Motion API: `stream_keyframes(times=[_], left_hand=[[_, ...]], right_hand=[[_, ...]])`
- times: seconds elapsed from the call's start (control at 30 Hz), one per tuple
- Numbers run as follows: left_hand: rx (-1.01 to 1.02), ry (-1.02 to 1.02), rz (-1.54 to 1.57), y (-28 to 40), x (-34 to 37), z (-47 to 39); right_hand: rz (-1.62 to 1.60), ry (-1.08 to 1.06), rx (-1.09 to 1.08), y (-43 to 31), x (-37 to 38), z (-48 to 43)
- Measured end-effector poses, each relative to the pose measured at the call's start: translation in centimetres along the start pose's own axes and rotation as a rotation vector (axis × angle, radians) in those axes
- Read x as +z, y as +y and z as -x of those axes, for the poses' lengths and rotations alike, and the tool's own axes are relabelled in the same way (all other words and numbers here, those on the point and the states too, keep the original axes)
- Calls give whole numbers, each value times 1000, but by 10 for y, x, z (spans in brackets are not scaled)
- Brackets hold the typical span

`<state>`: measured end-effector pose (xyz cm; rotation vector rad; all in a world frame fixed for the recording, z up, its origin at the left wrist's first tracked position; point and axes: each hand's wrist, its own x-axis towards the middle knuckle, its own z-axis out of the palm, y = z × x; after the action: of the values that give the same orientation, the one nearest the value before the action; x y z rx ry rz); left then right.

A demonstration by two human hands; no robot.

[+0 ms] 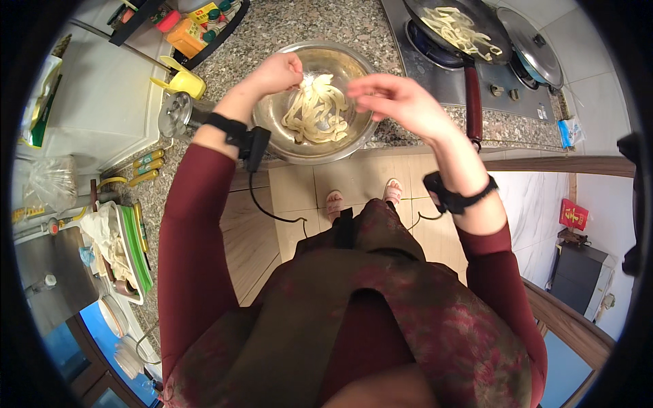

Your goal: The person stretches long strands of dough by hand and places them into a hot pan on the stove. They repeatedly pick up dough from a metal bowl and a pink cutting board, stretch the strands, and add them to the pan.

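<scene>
A round stainless steel bowl (357, 135) rests at the front edge of the granite counter, holding a heap of pale strips (321, 115) that look like dough or wide noodles. At the bowl's upper left, my left hand (279, 73) pinches one end of the pale strips between its fingertips. My right hand (395, 102) hovers at the bowl's right rim, its fingers apart and slightly blurred, with nothing seen in it. More such strips (454, 33) lie in a dark frying pan (492, 38) on the hob to the upper right.
The pan's dark red handle (473, 102) points towards me over the hob (520, 99). A lidded pan (535, 46) stands on the right burner. Left of the bowl are a clear glass container (176, 113), a yellow scoop (189, 84) and a rack of seasoning jars (191, 41).
</scene>
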<state>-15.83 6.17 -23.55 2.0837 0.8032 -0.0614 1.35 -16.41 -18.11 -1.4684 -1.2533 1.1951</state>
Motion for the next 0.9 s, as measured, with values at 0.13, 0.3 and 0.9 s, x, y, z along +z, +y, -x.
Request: stream_keyframes(times=[0.13,0.3,0.9], left_hand=[[82,-160,348,30,-28,40],[120,-25,387,34,-39,57],[41,224,358,-33,20,61]], right_hand=[[282,87,-147,18,38,-65],[376,-170,75,31,46,-114],[99,-45,80,-4,35,-120]])
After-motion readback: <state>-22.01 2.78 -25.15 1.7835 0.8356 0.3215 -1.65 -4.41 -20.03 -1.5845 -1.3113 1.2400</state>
